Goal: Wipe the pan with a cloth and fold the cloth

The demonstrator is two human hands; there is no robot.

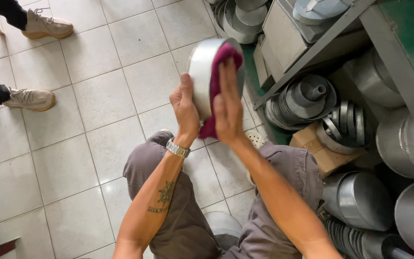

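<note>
At frame centre, above the knees: left hand grasps round metal pan by its outer wall, held on edge | right hand presses magenta cloth flat against pan's inside | right side: stacked metal pans under green shelf | upper left: another person's beige shoes on tiled floor

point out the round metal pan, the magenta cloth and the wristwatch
round silver metal pan (200, 72), head view, on its outer side wall
magenta cloth (225, 52), head view, on its top fold
silver wristwatch (177, 148), head view, on its band
</note>
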